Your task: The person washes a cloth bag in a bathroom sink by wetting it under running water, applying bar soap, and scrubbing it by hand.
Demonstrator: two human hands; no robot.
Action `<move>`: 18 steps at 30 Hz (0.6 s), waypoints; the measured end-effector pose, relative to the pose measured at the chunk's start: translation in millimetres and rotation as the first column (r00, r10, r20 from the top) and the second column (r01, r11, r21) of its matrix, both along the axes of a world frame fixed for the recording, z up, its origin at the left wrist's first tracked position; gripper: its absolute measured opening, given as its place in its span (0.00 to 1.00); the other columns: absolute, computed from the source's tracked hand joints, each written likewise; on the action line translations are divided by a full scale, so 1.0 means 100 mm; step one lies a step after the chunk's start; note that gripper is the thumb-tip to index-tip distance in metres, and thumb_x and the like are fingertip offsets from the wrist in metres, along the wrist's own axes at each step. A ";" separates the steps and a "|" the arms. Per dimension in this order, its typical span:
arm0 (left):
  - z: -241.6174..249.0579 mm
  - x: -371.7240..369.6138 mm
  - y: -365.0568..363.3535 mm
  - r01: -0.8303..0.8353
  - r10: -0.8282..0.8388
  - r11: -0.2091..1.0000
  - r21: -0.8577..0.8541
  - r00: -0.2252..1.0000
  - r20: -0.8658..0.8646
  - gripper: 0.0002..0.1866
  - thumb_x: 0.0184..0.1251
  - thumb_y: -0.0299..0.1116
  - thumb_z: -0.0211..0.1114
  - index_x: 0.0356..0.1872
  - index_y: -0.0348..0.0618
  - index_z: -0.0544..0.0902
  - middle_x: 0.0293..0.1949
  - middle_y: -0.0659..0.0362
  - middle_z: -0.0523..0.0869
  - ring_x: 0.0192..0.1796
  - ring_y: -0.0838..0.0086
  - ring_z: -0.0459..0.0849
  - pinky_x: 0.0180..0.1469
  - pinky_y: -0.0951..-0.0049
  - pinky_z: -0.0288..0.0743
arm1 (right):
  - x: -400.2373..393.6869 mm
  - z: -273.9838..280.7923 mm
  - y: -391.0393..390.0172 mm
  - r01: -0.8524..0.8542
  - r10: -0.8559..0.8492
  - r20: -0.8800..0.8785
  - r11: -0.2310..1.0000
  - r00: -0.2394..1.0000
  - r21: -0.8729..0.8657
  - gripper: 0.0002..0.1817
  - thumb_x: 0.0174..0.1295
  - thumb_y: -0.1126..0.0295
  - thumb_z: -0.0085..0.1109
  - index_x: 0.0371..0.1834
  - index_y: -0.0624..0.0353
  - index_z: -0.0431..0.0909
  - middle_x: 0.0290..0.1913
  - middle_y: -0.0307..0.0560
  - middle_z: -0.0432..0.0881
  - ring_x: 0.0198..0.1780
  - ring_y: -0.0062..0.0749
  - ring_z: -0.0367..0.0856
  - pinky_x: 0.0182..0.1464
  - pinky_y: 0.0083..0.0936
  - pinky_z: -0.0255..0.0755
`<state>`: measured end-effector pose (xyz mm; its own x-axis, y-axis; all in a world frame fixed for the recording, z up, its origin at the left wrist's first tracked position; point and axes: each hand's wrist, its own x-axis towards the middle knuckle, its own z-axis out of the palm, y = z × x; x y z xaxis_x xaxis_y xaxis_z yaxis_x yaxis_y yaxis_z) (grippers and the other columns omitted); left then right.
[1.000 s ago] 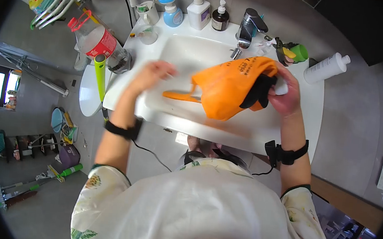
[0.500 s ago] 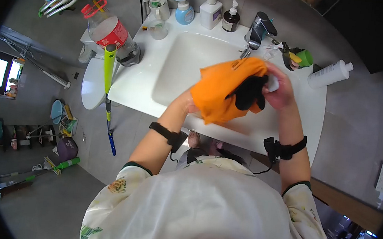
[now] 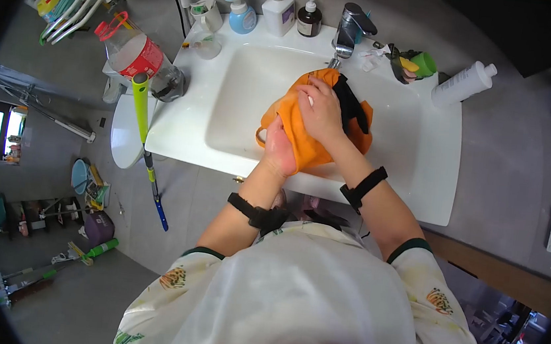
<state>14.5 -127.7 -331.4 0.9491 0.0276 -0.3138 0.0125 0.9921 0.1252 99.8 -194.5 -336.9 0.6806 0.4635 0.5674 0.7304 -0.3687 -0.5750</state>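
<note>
An orange cloth item with a black part is held over the white sink basin, below the chrome faucet. My left hand is under and against its left side, with the fingers partly hidden by the fabric. On top of the cloth lies my right hand, its fingers bent around a small white object that shows only in part.
Behind the basin stand a blue-capped bottle, a white pump bottle, a dark pump bottle and a cup. A large plastic bottle is at the left, a white bottle at the right.
My right hand has moved left from the cloth's right edge onto its top, with the white object. The cloth has shifted slightly left and lies more bunched between my hands.
</note>
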 end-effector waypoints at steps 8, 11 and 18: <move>-0.39 -0.23 0.10 0.019 -0.013 0.997 -0.070 0.996 0.084 0.25 0.75 0.47 0.37 0.64 0.46 0.69 0.62 0.55 0.74 0.64 0.62 0.72 0.67 0.61 0.63 | -0.16 -0.28 -0.01 -0.281 0.283 0.012 0.956 0.959 -0.085 0.15 0.61 0.70 0.48 0.49 0.63 0.75 0.55 0.54 0.76 0.60 0.52 0.70 0.66 0.49 0.58; -0.29 -0.26 0.12 0.026 -0.016 0.993 -0.116 0.996 0.085 0.25 0.76 0.45 0.34 0.64 0.43 0.68 0.62 0.54 0.74 0.64 0.62 0.72 0.68 0.61 0.63 | -0.25 -0.10 0.01 -0.111 0.070 -0.133 0.936 0.989 -0.333 0.18 0.61 0.70 0.50 0.54 0.60 0.76 0.59 0.54 0.74 0.64 0.47 0.70 0.68 0.46 0.58; -0.40 -0.44 0.18 0.050 -0.051 0.998 -0.047 0.999 -0.015 0.26 0.75 0.47 0.38 0.64 0.44 0.68 0.64 0.53 0.73 0.65 0.61 0.70 0.69 0.60 0.61 | -0.11 -0.50 0.03 -0.067 0.013 -0.400 0.991 0.916 -0.119 0.18 0.62 0.67 0.51 0.54 0.59 0.76 0.60 0.52 0.74 0.64 0.43 0.70 0.67 0.46 0.60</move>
<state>-29.6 -110.1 -371.7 0.9436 -0.0353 -0.3292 0.0646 0.9948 0.0785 88.3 -191.0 -387.1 0.8169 0.5454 0.1878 0.4666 -0.4334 -0.7710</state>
